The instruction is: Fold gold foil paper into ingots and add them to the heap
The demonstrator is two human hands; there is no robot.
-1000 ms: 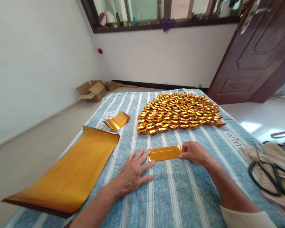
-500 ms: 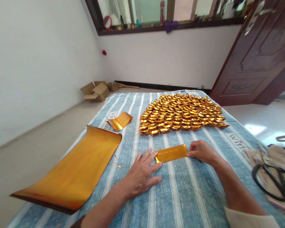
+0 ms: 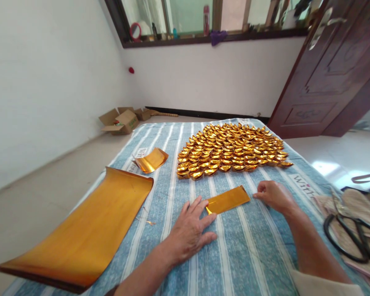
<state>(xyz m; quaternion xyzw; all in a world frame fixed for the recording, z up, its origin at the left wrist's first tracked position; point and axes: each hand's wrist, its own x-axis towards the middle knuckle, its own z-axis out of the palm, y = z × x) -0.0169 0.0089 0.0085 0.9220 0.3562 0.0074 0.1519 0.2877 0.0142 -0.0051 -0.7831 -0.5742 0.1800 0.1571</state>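
Note:
My left hand (image 3: pixel 193 228) lies with its fingers spread, the fingertips pressing on the left end of a folded strip of gold foil paper (image 3: pixel 230 199). The strip rests flat on a blue and white striped cloth (image 3: pixel 228 250). Just off the strip's right end is my right hand (image 3: pixel 274 198), its fingers curled and drawn together; I see nothing between them. Beyond the hands, many gold foil ingots (image 3: pixel 231 152) stand in tight overlapping rows. A large stack of gold foil sheets (image 3: pixel 80 234) spreads at the left, and a smaller curled gold sheet (image 3: pixel 151 160) lies behind it.
Black-handled scissors (image 3: pixel 347 234) lie at the right edge on a beige cloth-like item (image 3: pixel 351 205). On the floor at the back left are open cardboard boxes (image 3: pixel 120 122). A dark red door (image 3: pixel 314 90) stands at the back right, beside a window ledge (image 3: pixel 185 43) holding small items.
My right hand has let go of the strip's right end and moved slightly right of it. My left hand stays on the left end. The view has shifted a little.

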